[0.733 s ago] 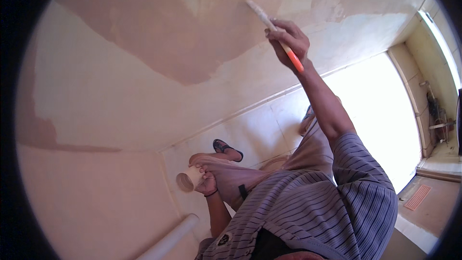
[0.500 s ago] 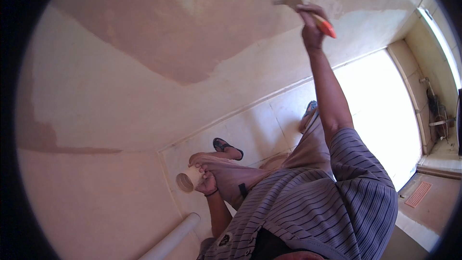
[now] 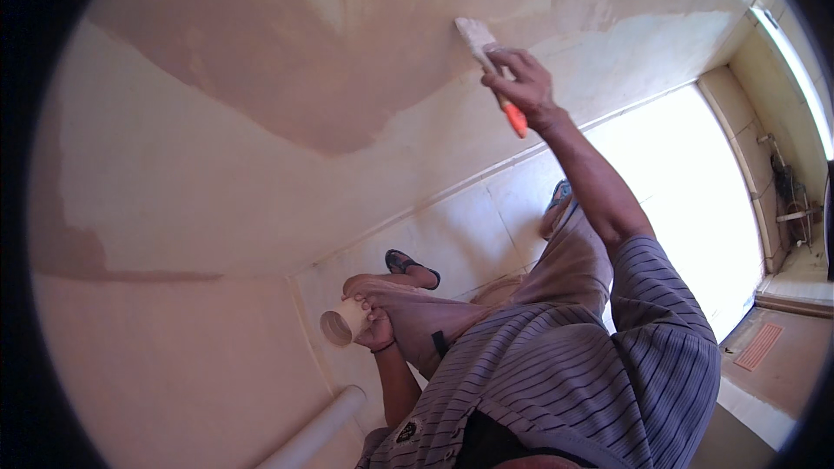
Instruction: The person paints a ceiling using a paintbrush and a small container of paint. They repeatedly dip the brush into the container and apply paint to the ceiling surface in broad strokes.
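My right hand (image 3: 524, 85) is closed round a paintbrush (image 3: 514, 118) with an orange-tipped handle. Its pale, coated bristles point up and left at the wall (image 3: 252, 178); whether they touch it I cannot tell. Darker pinkish-brown patches spread over the pale wall, the largest around and left of the bristles. Low by my knee, my left hand (image 3: 376, 328) grips a cream-coloured cup-like container (image 3: 346, 321). The container is tilted, with its round opening facing left and down; its contents are hard to make out.
A pale pipe (image 3: 314, 426) runs along the foot of the left wall. My sandalled feet (image 3: 412, 269) stand on the tiled floor (image 3: 460, 221) close to the wall. At right are a bright doorway (image 3: 678, 200), pipework (image 3: 792, 200) and a pinkish slotted grate (image 3: 758, 346).
My right hand has brought the paintbrush down and to the left, and the brush now stands more upright. My left hand and the container have hardly moved.
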Available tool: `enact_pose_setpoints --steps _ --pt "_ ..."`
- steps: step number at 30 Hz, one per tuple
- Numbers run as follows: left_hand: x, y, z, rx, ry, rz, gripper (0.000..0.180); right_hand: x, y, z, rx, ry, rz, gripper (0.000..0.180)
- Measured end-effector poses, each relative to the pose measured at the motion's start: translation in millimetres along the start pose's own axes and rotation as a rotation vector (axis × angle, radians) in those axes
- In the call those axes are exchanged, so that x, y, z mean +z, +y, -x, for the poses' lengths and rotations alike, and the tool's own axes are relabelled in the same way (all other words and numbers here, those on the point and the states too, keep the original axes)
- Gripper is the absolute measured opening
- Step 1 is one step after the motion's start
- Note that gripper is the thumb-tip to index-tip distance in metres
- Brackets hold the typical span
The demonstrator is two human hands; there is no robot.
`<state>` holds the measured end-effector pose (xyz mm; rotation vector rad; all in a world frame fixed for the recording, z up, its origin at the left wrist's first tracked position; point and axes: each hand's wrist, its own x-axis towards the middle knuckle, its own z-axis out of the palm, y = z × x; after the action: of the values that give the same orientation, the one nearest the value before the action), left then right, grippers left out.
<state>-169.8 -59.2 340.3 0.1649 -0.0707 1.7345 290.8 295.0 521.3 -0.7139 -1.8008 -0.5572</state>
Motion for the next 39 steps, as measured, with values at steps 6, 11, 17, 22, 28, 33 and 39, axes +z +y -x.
enact_pose_setpoints --steps 6,11,17,22,28,33,39 --pt "-12 13 3 0.027 0.044 -0.031 0.068 -23 65 -37 -0.100 0.241 0.238 0.026" --pt "-8 7 1 -0.015 0.046 0.013 0.065 -1 62 -6 -0.088 0.023 0.165 0.026" --pt "4 1 1 -0.042 0.088 0.035 0.061 -4 62 20 -0.118 -0.224 -0.008 0.024" --pt "2 6 0 -0.052 0.101 0.006 0.057 -10 65 15 -0.106 -0.257 -0.062 0.026" --pt "2 2 0 -0.084 0.101 0.021 0.069 -11 64 13 -0.143 -0.254 -0.047 0.026" --pt "6 -4 -4 -0.079 0.098 -0.088 0.072 -26 56 -1 -0.132 -0.282 -0.062 0.025" --pt "-1 2 3 -0.045 0.093 -0.132 0.071 -61 38 -20 0.097 -0.210 -0.455 0.017"
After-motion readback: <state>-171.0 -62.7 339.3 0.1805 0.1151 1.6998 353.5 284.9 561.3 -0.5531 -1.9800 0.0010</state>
